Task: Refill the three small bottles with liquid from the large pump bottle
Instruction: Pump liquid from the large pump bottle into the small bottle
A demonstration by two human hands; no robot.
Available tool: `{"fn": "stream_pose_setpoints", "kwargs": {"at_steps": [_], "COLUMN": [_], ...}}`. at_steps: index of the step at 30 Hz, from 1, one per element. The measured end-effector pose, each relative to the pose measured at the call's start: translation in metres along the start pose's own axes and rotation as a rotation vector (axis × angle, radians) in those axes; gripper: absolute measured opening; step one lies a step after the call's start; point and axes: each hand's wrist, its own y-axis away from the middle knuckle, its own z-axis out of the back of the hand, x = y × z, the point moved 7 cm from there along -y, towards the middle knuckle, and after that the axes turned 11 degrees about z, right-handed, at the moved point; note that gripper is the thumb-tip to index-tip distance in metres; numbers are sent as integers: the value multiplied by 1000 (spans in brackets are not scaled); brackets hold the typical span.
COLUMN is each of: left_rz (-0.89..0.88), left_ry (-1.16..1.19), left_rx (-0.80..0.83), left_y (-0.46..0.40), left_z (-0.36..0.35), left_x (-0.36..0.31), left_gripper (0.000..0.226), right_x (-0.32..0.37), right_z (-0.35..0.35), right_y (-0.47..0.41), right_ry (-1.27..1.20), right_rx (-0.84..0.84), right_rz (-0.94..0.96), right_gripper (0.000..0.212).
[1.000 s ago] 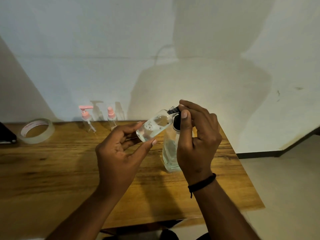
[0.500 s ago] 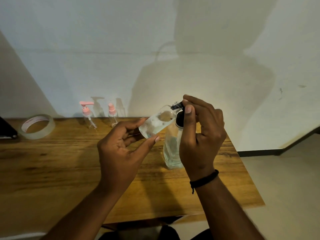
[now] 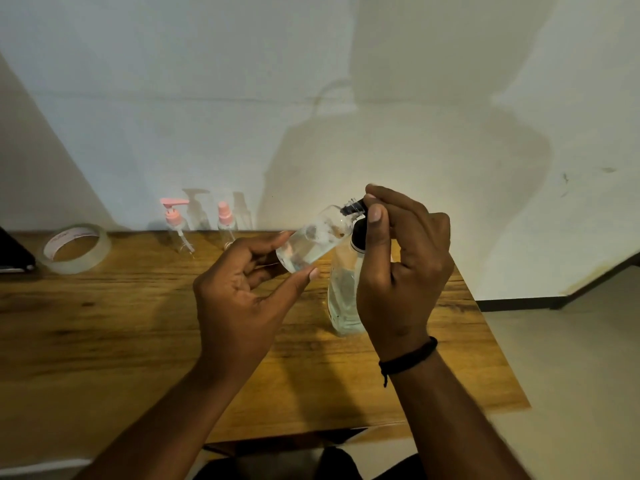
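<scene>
Wooden table (image 3: 104,341) against pale wall. Above it, just left of large pump bottle (image 3: 343,299): small clear bottle (image 3: 311,242), tilted, pinched at base by left hand (image 3: 242,299). Right hand (image 3: 401,268) fingertips clamped on its black cap (image 3: 353,206). Farther left, near wall: two pink-topped bottles (image 3: 176,226), tape roll (image 3: 74,247).

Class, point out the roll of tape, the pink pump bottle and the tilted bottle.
roll of tape (image 3: 103,251), head view, on its outer band
pink pump bottle (image 3: 172,215), head view, on its pink collar
tilted bottle (image 3: 311,244), head view, on its clear body
</scene>
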Motion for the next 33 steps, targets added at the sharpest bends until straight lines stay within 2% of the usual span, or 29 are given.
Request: {"fn": "stream_pose_setpoints", "kwargs": {"at_steps": [7,15,33], "left_rz": [5,-4,-8], "left_ry": [-6,-1,0], "left_rx": [-5,2,4], "left_y": [1,1,2], "left_z": [-1,-1,-3], "left_x": [0,-2,-2], "left_gripper": [45,46,47], "right_x": [-7,0,-10], "right_z": [-3,0,-2], "right_y": [8,0,7], "right_ry": [-51,11,-47], "right_rx": [-5,3,-21], "right_rz": [-20,-5,-50], "right_gripper": [18,23,21]}}
